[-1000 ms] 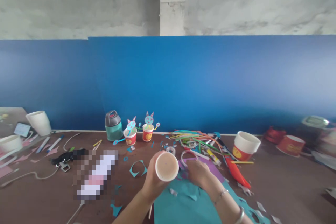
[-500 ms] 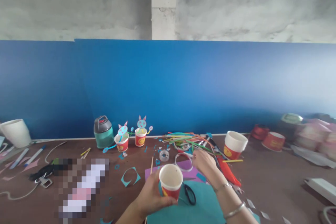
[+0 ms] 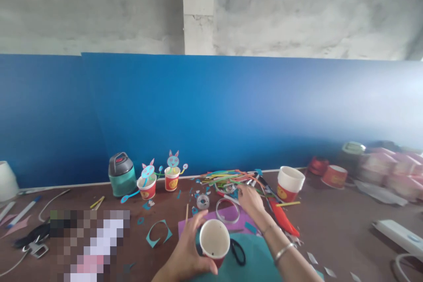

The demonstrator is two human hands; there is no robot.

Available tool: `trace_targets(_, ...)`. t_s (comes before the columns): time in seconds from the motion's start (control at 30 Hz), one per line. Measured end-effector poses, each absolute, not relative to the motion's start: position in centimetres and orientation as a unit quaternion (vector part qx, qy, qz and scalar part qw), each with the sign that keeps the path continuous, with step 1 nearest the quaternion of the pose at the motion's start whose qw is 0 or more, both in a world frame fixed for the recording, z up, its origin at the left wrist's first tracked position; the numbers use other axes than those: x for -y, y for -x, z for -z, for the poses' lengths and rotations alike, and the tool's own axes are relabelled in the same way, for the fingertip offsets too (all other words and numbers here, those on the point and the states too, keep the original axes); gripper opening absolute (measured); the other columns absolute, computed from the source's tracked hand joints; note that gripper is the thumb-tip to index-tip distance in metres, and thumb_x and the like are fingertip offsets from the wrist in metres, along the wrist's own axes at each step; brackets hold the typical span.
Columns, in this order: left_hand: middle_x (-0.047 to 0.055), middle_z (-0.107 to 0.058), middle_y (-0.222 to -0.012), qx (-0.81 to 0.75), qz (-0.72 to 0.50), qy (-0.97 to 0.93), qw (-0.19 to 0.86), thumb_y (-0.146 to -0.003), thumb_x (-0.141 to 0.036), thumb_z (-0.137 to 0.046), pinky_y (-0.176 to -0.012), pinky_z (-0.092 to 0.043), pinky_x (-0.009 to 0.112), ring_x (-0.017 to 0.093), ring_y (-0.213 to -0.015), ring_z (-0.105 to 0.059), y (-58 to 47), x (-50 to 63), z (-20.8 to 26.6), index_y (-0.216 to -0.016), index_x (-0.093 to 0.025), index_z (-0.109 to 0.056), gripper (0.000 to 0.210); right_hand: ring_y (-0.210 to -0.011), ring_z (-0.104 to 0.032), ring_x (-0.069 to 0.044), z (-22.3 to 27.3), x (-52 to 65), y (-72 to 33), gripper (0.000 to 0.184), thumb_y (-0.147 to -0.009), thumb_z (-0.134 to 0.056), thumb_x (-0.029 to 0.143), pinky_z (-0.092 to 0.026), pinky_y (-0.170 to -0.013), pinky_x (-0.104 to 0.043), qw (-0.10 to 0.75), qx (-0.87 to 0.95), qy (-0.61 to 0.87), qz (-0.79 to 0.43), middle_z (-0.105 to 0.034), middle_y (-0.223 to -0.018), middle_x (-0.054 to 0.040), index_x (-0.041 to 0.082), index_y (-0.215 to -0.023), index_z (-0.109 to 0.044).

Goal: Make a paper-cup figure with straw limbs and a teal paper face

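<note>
My left hand [image 3: 191, 246] curves around a red and white paper cup [image 3: 214, 240], thumb against its near side and index finger raised by the rim. Looking into the cup, I see a small dark spot near its bottom. My right hand [image 3: 249, 200] reaches down at a pile of coloured pipe cleaners [image 3: 224, 178], its fingers bent and their tips partly hidden. Beside those fingertips lies a white pen with a red end [image 3: 228, 197]. Black-handled scissors [image 3: 238, 252] rest on a teal sheet [image 3: 254, 257] right of the cup.
Behind are a tape roll [image 3: 202, 202], a white ring [image 3: 227, 210] and purple paper [image 3: 185, 228]. Two cups with blue cat faces [image 3: 147, 187] [image 3: 172, 179] stand left of a teal pot [image 3: 122, 180]'s right side. Stacked cups [image 3: 290, 183] and a red-orange pouch [image 3: 284, 218] are right.
My left hand and the cup have come lower, and its index finger has loosened from the cup's side. My right hand has shifted slightly left at the pipe cleaners. The view has turned slightly.
</note>
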State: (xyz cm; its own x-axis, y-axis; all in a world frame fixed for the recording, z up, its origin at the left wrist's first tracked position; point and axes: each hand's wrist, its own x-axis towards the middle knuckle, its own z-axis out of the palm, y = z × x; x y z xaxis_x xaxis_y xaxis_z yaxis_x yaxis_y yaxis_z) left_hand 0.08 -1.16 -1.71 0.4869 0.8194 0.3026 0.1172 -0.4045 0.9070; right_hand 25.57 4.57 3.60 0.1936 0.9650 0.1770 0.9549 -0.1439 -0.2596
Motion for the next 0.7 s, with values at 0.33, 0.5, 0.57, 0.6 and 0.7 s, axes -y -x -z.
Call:
trace_targets(0.33,0.011,-0.061,-0.101,-0.333,-0.561,-0.646,0.397,-0.088,-0.061,-0.034,-0.091,-0.038,0.037,0.026,-0.099,-0.055,0.6,1.3,0.7,-0.120,-0.016,-0.049,0.058,-0.114,-0.052,-0.026,-4.1,-8.9,-26.4,0.036,-0.079,-0.042,0.006,-0.038,-0.088,-0.032,0.122,0.668,0.732,0.054,-0.063,-0.118,-0.0160,0.011,-0.105,-0.067)
trace_targets(0.5,0.010,-0.062,-0.096,-0.375,-0.558,-0.638,0.375,-0.090,-0.055,-0.034,-0.085,-0.042,0.035,0.024,-0.093,-0.058,0.9,0.8,0.9,-0.114,-0.016,-0.053,0.049,-0.106,-0.055,-0.028,-5.9,-9.6,-25.1,0.026,-0.076,-0.048,0.007,-0.034,-0.089,-0.036,0.077,0.689,0.717,0.076,-0.071,-0.096,-0.0156,0.014,-0.083,-0.072)
trace_targets(0.57,0.010,-0.063,-0.097,-0.383,-0.541,-0.648,0.376,-0.090,-0.054,-0.033,-0.084,-0.043,0.035,0.024,-0.091,-0.058,1.1,0.6,1.0,-0.115,-0.016,-0.053,0.049,-0.093,-0.061,-0.027,-6.5,-9.9,-24.6,0.023,-0.071,-0.051,0.005,-0.035,-0.084,-0.037,0.054,0.692,0.716,0.068,-0.072,-0.086,-0.0158,0.013,-0.076,-0.072)
trace_targets(0.6,0.011,-0.063,-0.096,-0.385,-0.534,-0.653,0.375,-0.091,-0.054,-0.032,-0.084,-0.044,0.035,0.023,-0.090,-0.059,1.1,0.5,1.0,-0.115,-0.016,-0.053,0.049,-0.088,-0.063,-0.027,-6.6,-10.0,-24.4,0.022,-0.071,-0.052,0.006,-0.035,-0.083,-0.037,0.048,0.694,0.715,0.067,-0.072,-0.084,-0.0154,0.013,-0.076,-0.072)
trace_targets(0.7,0.011,-0.063,-0.091,-0.391,-0.527,-0.658,0.370,-0.090,-0.057,-0.031,-0.082,-0.046,0.035,0.024,-0.088,-0.059,1.1,0.4,0.8,-0.112,-0.015,-0.054,0.053,-0.091,-0.063,-0.025,-6.5,-10.5,-23.5,0.029,-0.077,-0.047,0.008,-0.036,-0.081,-0.035,0.052,0.710,0.698,0.081,-0.071,-0.095,-0.0134,0.016,-0.093,-0.070)
